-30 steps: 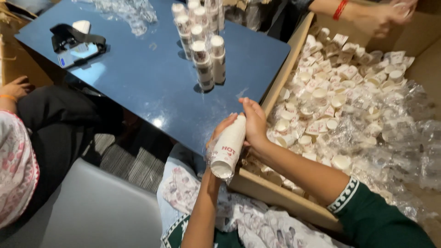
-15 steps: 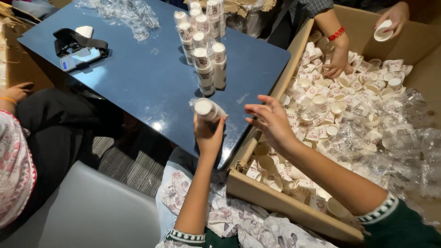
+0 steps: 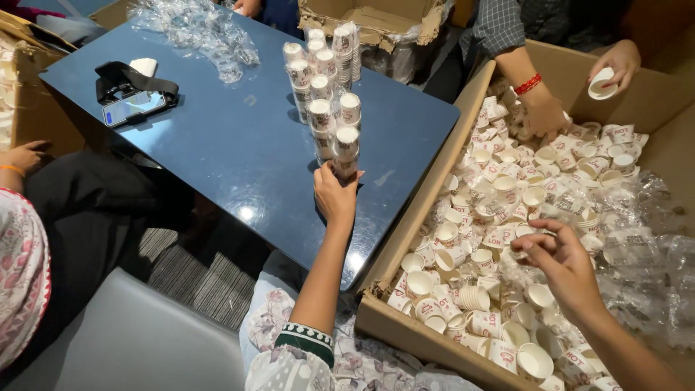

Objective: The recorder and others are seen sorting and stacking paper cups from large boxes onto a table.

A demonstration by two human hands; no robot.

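Observation:
My left hand [image 3: 334, 194] grips the base of a tall stack of small white paper cups [image 3: 347, 149], standing it upright on the dark blue table [image 3: 239, 156] beside several other cup stacks [image 3: 318, 69]. My right hand [image 3: 561, 262] hovers with fingers apart and nothing in it over a big cardboard box [image 3: 405, 326] filled with loose white paper cups [image 3: 507, 188] and clear plastic wrap.
Across the box, another person's hands [image 3: 543, 112] reach into the cups; one holds a single cup [image 3: 602, 83]. A phone with a black strap [image 3: 134, 105] and crumpled plastic wrap [image 3: 203, 29] lie on the table. A seated person's dark trousers [image 3: 79, 210] are at left.
My left hand carried the cup stack from beside the box up onto the table and set it upright by the other stacks. My right hand let go and moved over the box.

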